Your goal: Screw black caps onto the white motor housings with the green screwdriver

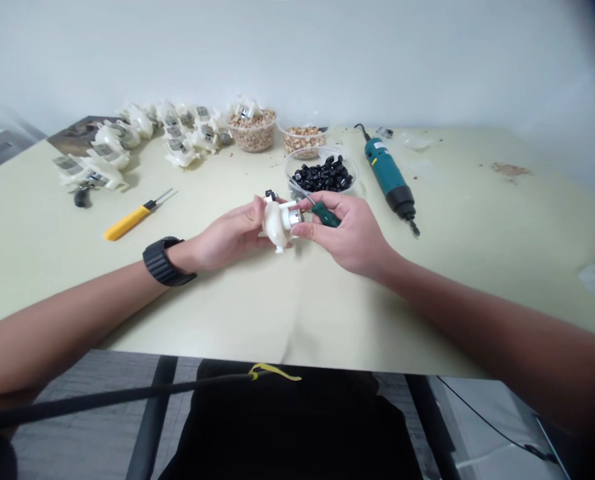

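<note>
My left hand (244, 228) is closed around a white plastic housing (276, 225), which it holds above the middle of the table. A small black piece (270, 195) shows at the top of the housing, and a short round part with a silvery band (294, 217) sticks out on its right. My right hand (360, 232) has thumb and fingertips at that round part. Tucked in the same hand is a small screwdriver with a green handle (326, 215), its thin shaft pointing up and left. Behind the hands, a clear tub (356, 175) holds many small black parts.
A yellow-handled tool (130, 222) with a thin metal shaft lies at left. Several similar white assemblies (110, 157) cluster at back left. Two tubs of small tan pieces (254, 137) stand near the wall. A teal electric screwdriver (390, 175) with a cord lies to the right.
</note>
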Demonstrator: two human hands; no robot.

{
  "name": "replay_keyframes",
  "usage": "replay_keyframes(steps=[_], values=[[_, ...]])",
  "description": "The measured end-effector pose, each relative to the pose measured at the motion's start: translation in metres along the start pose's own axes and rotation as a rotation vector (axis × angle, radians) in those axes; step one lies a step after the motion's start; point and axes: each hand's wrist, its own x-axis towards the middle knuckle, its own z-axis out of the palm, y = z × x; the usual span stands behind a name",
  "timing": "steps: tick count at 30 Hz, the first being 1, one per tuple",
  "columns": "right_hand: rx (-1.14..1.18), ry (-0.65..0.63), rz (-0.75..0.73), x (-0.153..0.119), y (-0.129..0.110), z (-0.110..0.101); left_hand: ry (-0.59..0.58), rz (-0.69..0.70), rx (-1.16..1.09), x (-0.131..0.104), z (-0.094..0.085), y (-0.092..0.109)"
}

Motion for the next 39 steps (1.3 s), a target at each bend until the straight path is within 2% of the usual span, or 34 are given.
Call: replay_keyframes(steps=[3,7,10,14,17,21,24,29,39], values=[[0.011,0.005,0.012,-0.001,-0.001,0.004,-0.078,0.082,0.113,-0.001,0.008,-0.002],[0.032,-0.010,0.024,-0.001,-0.003,0.007,0.002,0.206,0.188,-0.001,0.018,-0.002],[0.006,-0.057,0.011,-0.001,-0.001,0.007,0.017,0.232,0.155,0.001,0.020,-0.004],[0.000,-0.073,-0.024,-0.001,0.002,0.001,0.123,0.206,0.090,0.001,0.017,-0.007],[-0.128,-0.056,-0.109,-0.001,0.003,-0.005,0.182,0.159,0.013,0.000,0.015,-0.006],[-0.379,-0.027,-0.152,0.000,0.005,-0.012,0.201,0.131,-0.065,0.001,0.013,-0.003],[-0.478,-0.066,-0.194,0.002,0.009,-0.013,0.218,0.149,-0.061,0.002,0.013,-0.002],[-0.570,-0.084,-0.384,0.004,0.018,-0.011,0.204,0.137,-0.082,0.002,0.015,-0.001],[-0.614,-0.134,-0.401,0.002,0.022,-0.012,0.203,0.102,-0.125,0.000,0.017,0.001]])
